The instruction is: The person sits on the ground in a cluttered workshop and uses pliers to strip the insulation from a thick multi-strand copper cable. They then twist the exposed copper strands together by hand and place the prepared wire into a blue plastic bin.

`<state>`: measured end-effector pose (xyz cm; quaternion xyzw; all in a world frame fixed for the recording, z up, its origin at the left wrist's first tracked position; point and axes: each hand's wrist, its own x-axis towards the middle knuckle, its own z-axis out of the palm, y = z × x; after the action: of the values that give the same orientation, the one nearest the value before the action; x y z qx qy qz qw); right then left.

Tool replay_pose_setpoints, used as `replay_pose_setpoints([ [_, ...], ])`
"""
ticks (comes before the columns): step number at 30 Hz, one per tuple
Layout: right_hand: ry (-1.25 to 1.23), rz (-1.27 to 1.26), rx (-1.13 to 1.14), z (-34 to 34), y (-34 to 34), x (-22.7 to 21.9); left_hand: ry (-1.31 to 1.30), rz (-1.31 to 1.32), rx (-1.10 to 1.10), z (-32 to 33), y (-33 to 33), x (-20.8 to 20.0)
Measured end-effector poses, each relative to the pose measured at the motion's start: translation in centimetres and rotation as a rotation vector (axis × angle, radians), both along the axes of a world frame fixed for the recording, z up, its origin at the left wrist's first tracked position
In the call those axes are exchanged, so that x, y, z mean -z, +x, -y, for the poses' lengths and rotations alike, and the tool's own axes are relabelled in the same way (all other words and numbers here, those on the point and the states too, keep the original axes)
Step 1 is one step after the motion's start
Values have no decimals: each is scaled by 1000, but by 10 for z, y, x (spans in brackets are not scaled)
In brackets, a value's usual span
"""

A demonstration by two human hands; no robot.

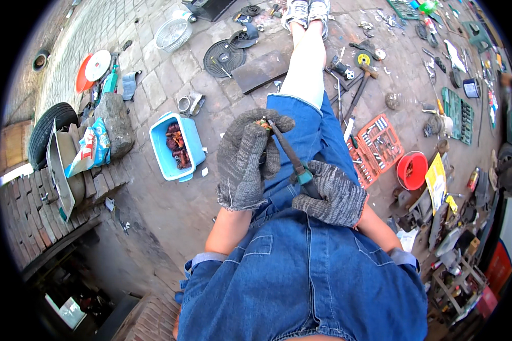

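Both my hands wear grey knitted gloves and are raised over my denim-covered lap. My left hand [247, 153] is closed, pinching a small part with orange and green bits [263, 123] between thumb and fingers. Most of that part is hidden by the glove. Wrapped in my right hand [331, 196] is a slim dark hand tool [289, 150] with a teal-and-black handle. It slants up to the left, and its tip touches or nearly touches the small part. Its exact kind does not show.
Left of my hands stands a light blue basin [197, 144] with reddish-brown pieces inside. At the right lie an orange socket case [379, 145], a red bucket [420, 181] and a green tool case [459, 122]. A hammer [361, 85] and a dark board [260, 71] lie ahead.
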<state>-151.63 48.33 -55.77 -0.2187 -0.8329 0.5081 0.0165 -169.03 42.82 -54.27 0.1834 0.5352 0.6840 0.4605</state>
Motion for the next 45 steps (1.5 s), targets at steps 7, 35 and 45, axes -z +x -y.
replay_pose_setpoints([
  [7,364,0,61,-1,-1,-8,-174,-234,32,1,-1,-11],
  [35,174,-114,1,-1,0,39,42,671,-29,-8,10,17],
  [45,268,-104,-75,-34,3,60,-3,767,47,-22,17,24],
])
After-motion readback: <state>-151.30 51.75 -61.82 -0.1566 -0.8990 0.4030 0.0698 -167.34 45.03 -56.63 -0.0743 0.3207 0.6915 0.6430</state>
